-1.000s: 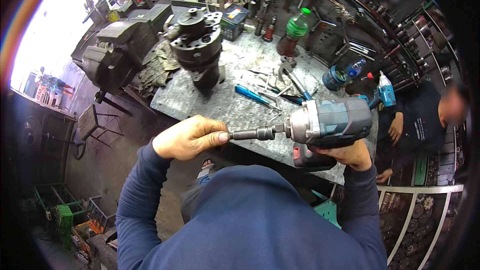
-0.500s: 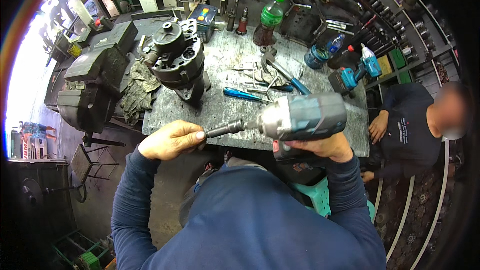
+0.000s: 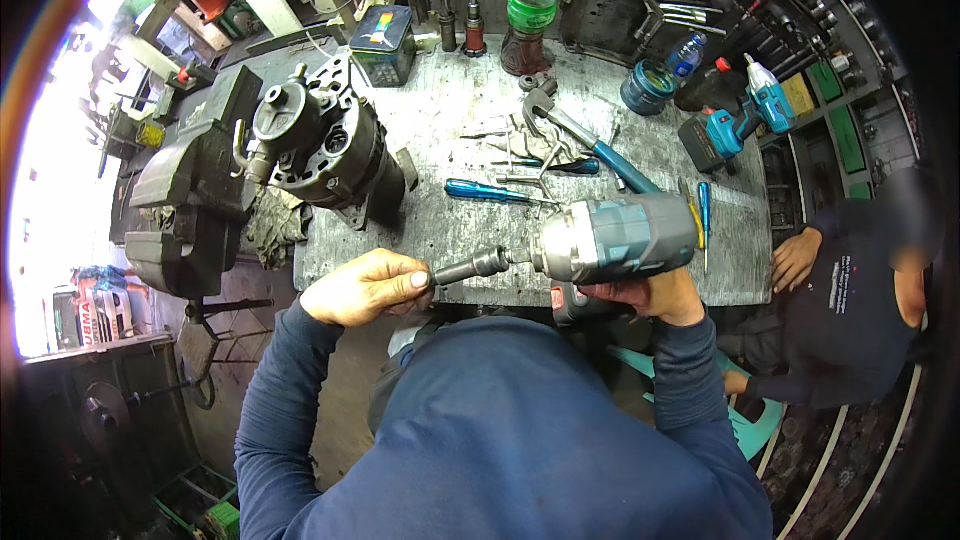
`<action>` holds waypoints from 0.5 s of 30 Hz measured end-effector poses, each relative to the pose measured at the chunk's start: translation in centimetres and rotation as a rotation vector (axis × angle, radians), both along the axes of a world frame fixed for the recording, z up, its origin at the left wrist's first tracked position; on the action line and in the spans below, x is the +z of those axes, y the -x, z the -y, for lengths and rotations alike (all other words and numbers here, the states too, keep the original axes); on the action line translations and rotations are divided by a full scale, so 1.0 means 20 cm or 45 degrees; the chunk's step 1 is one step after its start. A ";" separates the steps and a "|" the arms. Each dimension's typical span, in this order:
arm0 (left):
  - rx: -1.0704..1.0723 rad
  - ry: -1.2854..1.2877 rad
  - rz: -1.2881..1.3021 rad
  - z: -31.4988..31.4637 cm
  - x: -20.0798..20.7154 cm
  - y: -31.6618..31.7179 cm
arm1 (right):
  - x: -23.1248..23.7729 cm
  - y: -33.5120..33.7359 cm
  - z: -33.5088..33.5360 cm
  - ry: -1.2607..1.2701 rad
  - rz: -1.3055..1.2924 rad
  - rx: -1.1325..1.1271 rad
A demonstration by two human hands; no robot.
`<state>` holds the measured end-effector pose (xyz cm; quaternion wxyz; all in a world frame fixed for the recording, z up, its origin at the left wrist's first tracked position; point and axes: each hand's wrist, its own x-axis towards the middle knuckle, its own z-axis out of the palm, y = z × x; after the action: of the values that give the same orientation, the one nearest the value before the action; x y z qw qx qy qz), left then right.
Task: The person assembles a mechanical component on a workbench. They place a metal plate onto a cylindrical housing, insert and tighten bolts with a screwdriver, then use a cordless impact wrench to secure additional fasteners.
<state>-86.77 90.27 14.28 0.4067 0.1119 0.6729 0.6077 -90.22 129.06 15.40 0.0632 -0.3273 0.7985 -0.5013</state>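
Observation:
My right hand [image 3: 660,298] grips the handle of a teal and grey cordless impact wrench [image 3: 625,237], held level over the table's near edge with its nose to the left. A dark long socket [image 3: 470,268] sits on the wrench's drive. Its free end lies between the thumb and fingers of my left hand [image 3: 368,287], which is closed on it. Beyond my left hand an alternator [image 3: 325,145] stands on the table. Just past the wrench lie a hammer [image 3: 590,145] with a blue handle and a blue-handled screwdriver [image 3: 490,190].
A metal-topped workbench [image 3: 450,130] bears a green-capped bottle [image 3: 532,15], a dark battery-like box [image 3: 383,45] and a second cordless wrench [image 3: 735,125]. A bench vise [image 3: 185,210] stands at left. A person in dark clothes [image 3: 830,290] sits at right, one hand on the table's edge.
The view has shifted, bringing another screwdriver beside the wrench into sight. Both hands still hold the wrench and socket much as before. The seated person sits lower in the picture.

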 end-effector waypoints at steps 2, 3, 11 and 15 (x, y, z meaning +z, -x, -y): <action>-0.074 -0.006 0.016 0.01 0.01 0.03 | -0.02 0.00 0.00 -0.020 0.047 -0.001; -0.074 0.074 -0.026 0.02 0.02 0.05 | -0.03 0.00 0.00 -0.022 -0.013 -0.026; 0.087 0.546 -0.892 0.03 0.10 0.04 | 0.01 0.01 0.07 -0.039 0.519 -0.118; 0.279 0.632 -1.408 0.01 0.09 0.00 | 0.01 0.01 0.11 -0.031 0.331 -0.132</action>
<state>-86.69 90.08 16.06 -0.0532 0.2428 0.9131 0.3231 -90.43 126.78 15.64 0.1439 -0.2170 0.8055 -0.5322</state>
